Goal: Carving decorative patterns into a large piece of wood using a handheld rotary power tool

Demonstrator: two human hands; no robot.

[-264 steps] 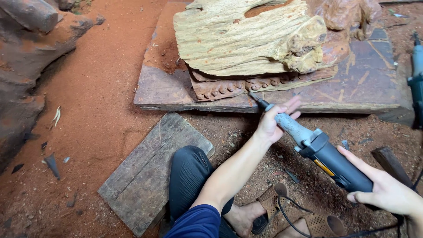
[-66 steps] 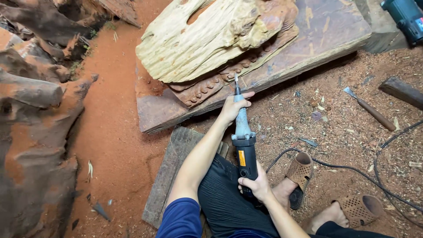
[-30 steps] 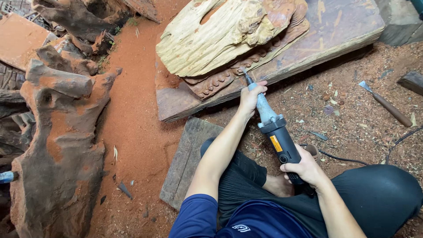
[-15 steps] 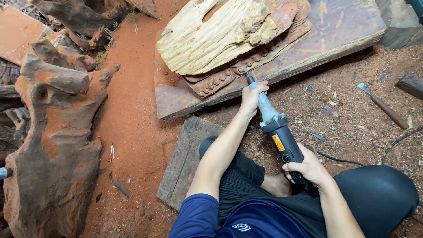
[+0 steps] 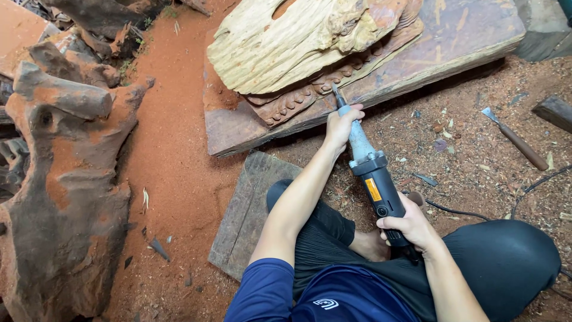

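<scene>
1. We see the left hand [image 5: 341,124] wrapped tight around the grey metal neck of a die grinder [image 5: 372,176], fingers closed on it near the front end.
2. The right hand [image 5: 410,225] is clamped on the rear of the black grinder body, thumb over the top; the rest of the handle is hidden under the palm.
3. The tool runs on a diagonal between the two hands — its narrow bit extends just beyond the left hand and meets the carved edge of the wood carving [image 5: 310,42]. Whether the tip actually touches the beaded border there we cannot tell; it is too small in this view.
4. The carving is a pale, grooved block lying on a dark reddish slab [image 5: 459,36], directly ahead of the left hand.
5. Below the left forearm lies a flat grey board [image 5: 247,209] on the ground, just beside the person's knee.
6. Well off to the right of the right hand — a chisel [image 5: 515,138] with a wooden handle, lying in chips and sawdust; a black cable [image 5: 536,185] trails near it.
7. Far to the left of both hands stands a large rough root stump [image 5: 65,197], dusted with red powder.
</scene>
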